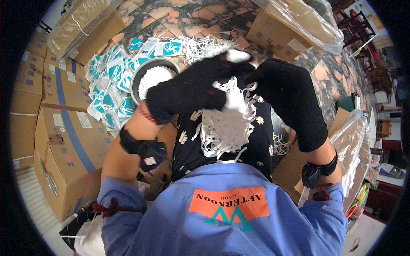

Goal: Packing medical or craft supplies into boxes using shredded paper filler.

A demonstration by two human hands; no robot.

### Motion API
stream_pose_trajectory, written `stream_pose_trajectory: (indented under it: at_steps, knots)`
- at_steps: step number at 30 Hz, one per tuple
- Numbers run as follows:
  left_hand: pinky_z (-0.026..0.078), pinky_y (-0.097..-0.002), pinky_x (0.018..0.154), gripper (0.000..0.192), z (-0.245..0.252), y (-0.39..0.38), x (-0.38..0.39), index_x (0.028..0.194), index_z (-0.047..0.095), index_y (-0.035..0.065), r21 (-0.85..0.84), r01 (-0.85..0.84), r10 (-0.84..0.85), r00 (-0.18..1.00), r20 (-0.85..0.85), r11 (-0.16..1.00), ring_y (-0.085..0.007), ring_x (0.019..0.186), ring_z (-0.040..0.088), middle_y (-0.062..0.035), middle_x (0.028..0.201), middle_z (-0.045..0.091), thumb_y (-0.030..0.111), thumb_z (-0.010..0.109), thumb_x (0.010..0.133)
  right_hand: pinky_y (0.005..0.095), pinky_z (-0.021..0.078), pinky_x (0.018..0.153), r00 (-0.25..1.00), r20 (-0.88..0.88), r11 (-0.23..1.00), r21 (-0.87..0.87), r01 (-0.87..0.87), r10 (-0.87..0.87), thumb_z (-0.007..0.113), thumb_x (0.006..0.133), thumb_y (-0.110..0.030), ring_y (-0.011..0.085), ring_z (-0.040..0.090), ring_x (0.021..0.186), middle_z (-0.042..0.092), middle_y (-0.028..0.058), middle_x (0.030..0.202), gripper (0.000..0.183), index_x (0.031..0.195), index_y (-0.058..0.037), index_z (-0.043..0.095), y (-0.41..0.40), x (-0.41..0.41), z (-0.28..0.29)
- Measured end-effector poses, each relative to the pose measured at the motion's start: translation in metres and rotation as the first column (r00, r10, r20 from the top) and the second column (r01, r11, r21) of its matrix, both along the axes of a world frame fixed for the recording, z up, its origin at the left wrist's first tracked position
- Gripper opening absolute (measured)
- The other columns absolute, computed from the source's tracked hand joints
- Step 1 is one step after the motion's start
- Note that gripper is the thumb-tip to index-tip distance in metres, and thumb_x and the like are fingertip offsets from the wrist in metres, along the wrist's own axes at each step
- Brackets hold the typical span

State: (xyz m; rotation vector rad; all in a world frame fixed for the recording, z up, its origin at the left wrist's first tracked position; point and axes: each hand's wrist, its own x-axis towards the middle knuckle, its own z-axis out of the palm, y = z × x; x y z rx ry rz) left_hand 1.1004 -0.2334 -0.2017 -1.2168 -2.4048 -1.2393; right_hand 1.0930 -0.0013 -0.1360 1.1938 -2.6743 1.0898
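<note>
My left hand (195, 86), in a black glove, curls its thumb and fingers around some thin white strips (233, 84). A blurred white patch shows at its upper fingertips; I cannot tell what it is. My right hand (283, 86), also in black, bends inward with its fingers up against the left hand. A small pale loop shows by its fingertips, but its hold is hidden. Below both hands a tangled heap of white strips (225, 134) lies on my lap, over black cloth with daisies (183, 137).
Left of my lap stands a metal bowl (136, 75) of white pieces (157, 78). Teal-and-white packets (112, 92) spread beside it on the floor. More white strips (208, 48) lie ahead. Cardboard boxes (73, 137) flank me, with scissors (49, 179) on one.
</note>
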Motion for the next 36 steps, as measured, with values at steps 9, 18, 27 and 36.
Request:
stream_pose_trajectory:
  at_steps: [9, 18, 27, 36]
  knots:
    - [0.050, -0.0375, 0.073, 0.027, 0.025, 0.059, 0.019, 0.120, 0.061, 0.0078, 0.028, 0.111, -0.106, 0.985, -0.138, 0.993, -0.0331, 0.073, 0.059, -0.0190, 0.093, 0.064, 0.005, 0.051, 0.095, 0.0194, 0.0441, 0.060, 0.970, 0.140, 0.958, -0.181, 0.222, -0.198, 0.068, 0.083, -0.009, 0.0048, 0.060, 0.073, 0.069, -0.0013, 0.085, 0.011, 0.093, -0.0062, 0.069, 0.006, 0.007, 0.059]
    - [0.049, -0.0337, 0.070, 0.021, 0.034, 0.048, 0.029, 0.113, 0.059, 0.0048, 0.269, 0.125, -0.205, 0.934, 0.293, 0.955, -0.0247, 0.073, 0.059, -0.0118, 0.088, 0.060, 0.011, 0.055, 0.094, 0.0292, 0.0511, 0.087, 0.974, -0.084, 0.882, -0.446, 0.151, -0.209, 0.059, 0.089, -0.015, 0.0203, 0.065, 0.098, 0.067, 0.0097, 0.108, 0.029, 0.114, -0.0008, 0.063, 0.034, -0.018, 0.057]
    - [0.047, -0.0321, 0.071, 0.013, 0.020, 0.021, 0.040, 0.102, 0.058, 0.0090, 0.806, -0.319, -0.581, 0.567, 0.583, 0.498, -0.0203, 0.071, 0.055, -0.0044, 0.076, 0.054, 0.017, 0.057, 0.092, 0.0232, 0.0475, 0.060, 0.797, 0.603, 0.893, -0.353, 0.278, -0.010, 0.059, 0.091, -0.019, 0.0096, 0.061, 0.069, 0.068, 0.0042, 0.086, 0.024, 0.108, -0.0033, 0.066, 0.044, -0.044, -0.028]
    - [0.044, -0.0292, 0.070, 0.018, 0.010, 0.024, 0.038, 0.097, 0.053, 0.0122, 0.837, -0.537, -0.847, 0.389, 0.362, 0.111, -0.0144, 0.065, 0.042, 0.0028, 0.066, 0.034, 0.030, 0.051, 0.097, 0.0362, 0.0525, 0.073, 0.962, 0.190, 0.971, 0.174, 0.163, -0.196, 0.072, 0.073, -0.010, 0.0330, 0.067, 0.079, 0.068, 0.0159, 0.090, 0.029, 0.102, -0.0067, 0.066, 0.052, 0.008, -0.097]
